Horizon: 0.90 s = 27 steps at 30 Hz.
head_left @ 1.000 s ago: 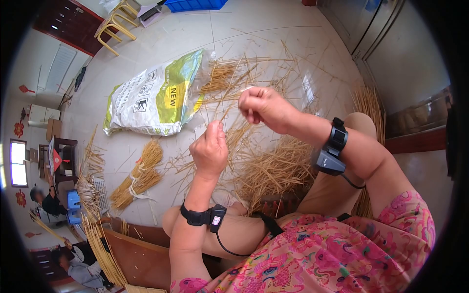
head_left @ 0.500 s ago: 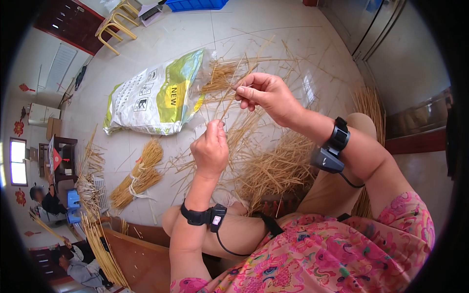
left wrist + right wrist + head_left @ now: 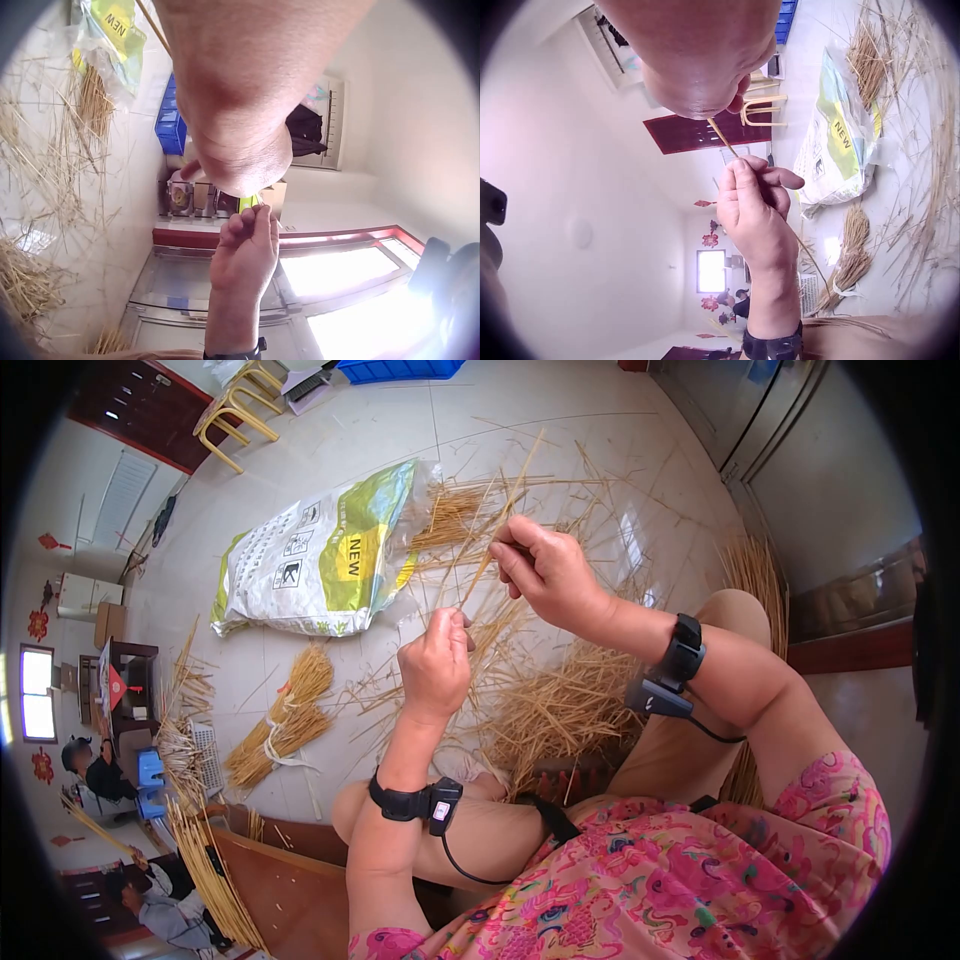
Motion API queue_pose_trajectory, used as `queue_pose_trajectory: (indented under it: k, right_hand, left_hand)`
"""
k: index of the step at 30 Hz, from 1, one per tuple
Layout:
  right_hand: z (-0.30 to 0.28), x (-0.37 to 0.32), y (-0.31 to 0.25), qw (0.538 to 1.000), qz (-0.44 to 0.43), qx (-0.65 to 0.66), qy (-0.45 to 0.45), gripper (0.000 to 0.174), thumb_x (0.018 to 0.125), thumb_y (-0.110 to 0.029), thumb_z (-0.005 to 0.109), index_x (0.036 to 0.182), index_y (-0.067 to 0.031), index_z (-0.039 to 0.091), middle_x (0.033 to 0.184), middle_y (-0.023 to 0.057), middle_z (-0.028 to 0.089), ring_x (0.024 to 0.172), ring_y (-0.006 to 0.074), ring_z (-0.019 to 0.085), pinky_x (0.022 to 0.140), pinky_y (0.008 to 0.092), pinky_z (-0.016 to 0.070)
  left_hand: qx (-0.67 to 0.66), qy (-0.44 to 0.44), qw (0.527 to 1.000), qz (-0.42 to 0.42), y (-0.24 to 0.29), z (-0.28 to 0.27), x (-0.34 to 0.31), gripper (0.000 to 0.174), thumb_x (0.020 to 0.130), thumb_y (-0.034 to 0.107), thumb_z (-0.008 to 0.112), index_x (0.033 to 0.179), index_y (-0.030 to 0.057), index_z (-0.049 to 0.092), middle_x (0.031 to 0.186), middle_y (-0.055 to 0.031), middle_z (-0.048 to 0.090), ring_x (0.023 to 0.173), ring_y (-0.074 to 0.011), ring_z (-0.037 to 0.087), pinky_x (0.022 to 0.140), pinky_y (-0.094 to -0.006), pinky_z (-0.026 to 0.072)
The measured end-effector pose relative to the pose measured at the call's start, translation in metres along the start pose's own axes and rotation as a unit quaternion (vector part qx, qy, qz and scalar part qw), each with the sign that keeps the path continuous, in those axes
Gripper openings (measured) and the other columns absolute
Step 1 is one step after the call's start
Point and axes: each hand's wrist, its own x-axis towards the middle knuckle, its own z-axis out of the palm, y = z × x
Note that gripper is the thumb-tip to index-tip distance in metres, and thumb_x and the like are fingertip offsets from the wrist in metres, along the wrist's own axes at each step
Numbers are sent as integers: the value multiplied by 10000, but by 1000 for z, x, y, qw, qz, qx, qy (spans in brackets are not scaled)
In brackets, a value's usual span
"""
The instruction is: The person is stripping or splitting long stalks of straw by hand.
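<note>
Between my hands runs a thin stalk of straw [image 3: 480, 575], its tip rising past my right hand toward the far side of the floor. My left hand [image 3: 436, 663] pinches its lower part between thumb and curled fingers. Higher up and to the right, my right hand [image 3: 560, 572] pinches the same stalk with thumb and forefinger. The right wrist view shows a short length of the straw [image 3: 721, 136] between the left fingertips and the right hand, with more of it trailing below the left hand [image 3: 759, 217]. In the left wrist view, the left hand's back hides its grip.
A white-and-green sack [image 3: 310, 555] lies ahead with straw [image 3: 452, 518] at its mouth. A tied straw bundle [image 3: 283, 715] is left of my left hand. Loose straw [image 3: 570, 710] heaps by my legs. A brown wooden board [image 3: 290, 885] stands at lower left; other people sit beyond.
My right hand came toward the left hand with its fingers spread, then closed on the straw and drew back slightly. The stalk now angles farther right, and my left hand has shifted slightly right.
</note>
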Motion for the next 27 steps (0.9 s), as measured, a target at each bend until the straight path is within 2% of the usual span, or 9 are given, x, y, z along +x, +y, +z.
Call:
queue_pose_trajectory:
  k: [3, 6, 10, 12, 15, 19, 22, 25, 27]
  right_hand:
    - [2, -1, 3, 1000, -18, -25, 1, 125, 892, -80, 560, 810, 9, 529, 576, 100, 551, 487, 169, 544, 483, 307, 431]
    - [2, -2, 6, 999, 8, -33, -38, 142, 932, -81, 504, 816, -4, 481, 573, 18, 509, 499, 73, 503, 461, 237, 407]
    - [4, -4, 3, 997, 47, -12, -53, 134, 933, -87, 503, 830, -6, 476, 576, 21, 510, 508, 79, 509, 461, 245, 410]
    - [5, -7, 3, 997, 52, -10, -63, 121, 928, -90, 513, 846, -5, 484, 581, 24, 518, 522, 82, 524, 468, 250, 419]
    - [12, -15, 10, 995, -25, -33, -90, 102, 907, -87, 542, 866, -2, 503, 604, 48, 549, 544, 101, 551, 490, 265, 442]
    - [12, -17, 11, 982, -56, -91, -156, 99, 871, -70, 583, 834, 5, 530, 656, 97, 590, 568, 134, 576, 529, 286, 465]
    - [14, -16, 9, 990, -11, -26, -137, 144, 849, -113, 607, 825, 24, 569, 697, 167, 617, 623, 291, 623, 579, 358, 489]
    - [19, -16, 13, 992, 24, 68, -107, 144, 859, -115, 609, 861, 28, 594, 668, 122, 622, 592, 186, 613, 563, 310, 484]
    - [17, -16, 7, 985, 79, 94, -124, 156, 867, -123, 608, 851, 32, 599, 656, 97, 619, 585, 127, 587, 550, 282, 472]
  left_hand:
    - [5, -2, 1000, -14, 0, -1, -1, 202, 973, 169, 417, 869, 40, 532, 590, -80, 613, 547, -221, 628, 526, -323, 468]
    - [3, 10, 1000, -30, 0, -1, -1, 202, 973, 168, 415, 866, 41, 529, 589, -78, 611, 546, -218, 628, 529, -323, 468]
    - [9, 15, 999, -31, 0, -1, 0, 197, 973, 164, 416, 864, 44, 527, 592, -76, 610, 542, -211, 623, 532, -321, 466]
    - [-1, 46, 998, -33, -1, 1, 1, 134, 949, 141, 449, 874, 64, 529, 579, -63, 606, 524, -231, 621, 503, -343, 466]
    - [1, 68, 997, -23, -1, -2, 3, 93, 932, 132, 476, 883, 78, 533, 576, -59, 603, 514, -246, 617, 485, -358, 463]
    - [57, 74, 995, 16, -8, 0, 3, 70, 915, 136, 507, 886, 81, 539, 592, -72, 604, 512, -263, 607, 473, -372, 456]
    - [117, 70, 990, 46, -9, 1, 2, 56, 900, 137, 533, 892, 84, 551, 605, -88, 606, 513, -278, 601, 467, -382, 455]
    - [145, 73, 985, 65, -8, 1, 1, 58, 889, 140, 551, 900, 85, 561, 624, -97, 612, 513, -287, 597, 463, -385, 458]
    - [154, 78, 982, 78, -6, 2, 2, 57, 876, 135, 564, 905, 86, 566, 641, -96, 616, 525, -284, 602, 466, -381, 462]
